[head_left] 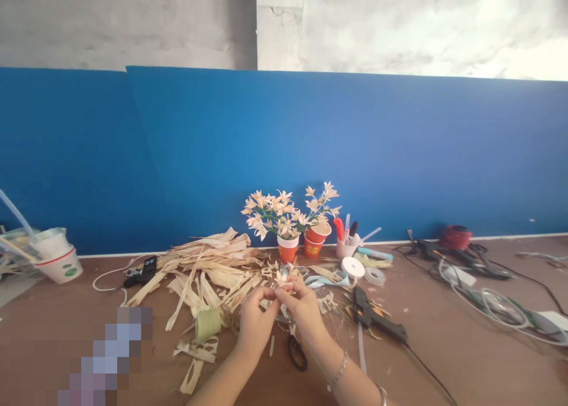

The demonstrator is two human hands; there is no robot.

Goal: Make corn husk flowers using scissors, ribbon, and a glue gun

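Observation:
My left hand (257,318) and my right hand (302,305) meet at the fingertips in the lower middle of the head view. Between the pinched fingers is a small pale flower (281,279), which both hands seem to hold. Just behind them, cream flowers (273,208) on green stems stand in a red and white paper cup (288,250). More flowers (323,200) rise from red cups (313,243) beside it. Black-handled scissors (296,353) lie below my hands, partly hidden by my right hand.
Dried husk strips (217,261) spread to the left, near a green roll (207,325). On the right lie a black glue gun (377,317) with its cord, a white spool (352,267) and coiled cables (501,308). White cups (60,267) stand far left. A blue panel (355,151) runs behind.

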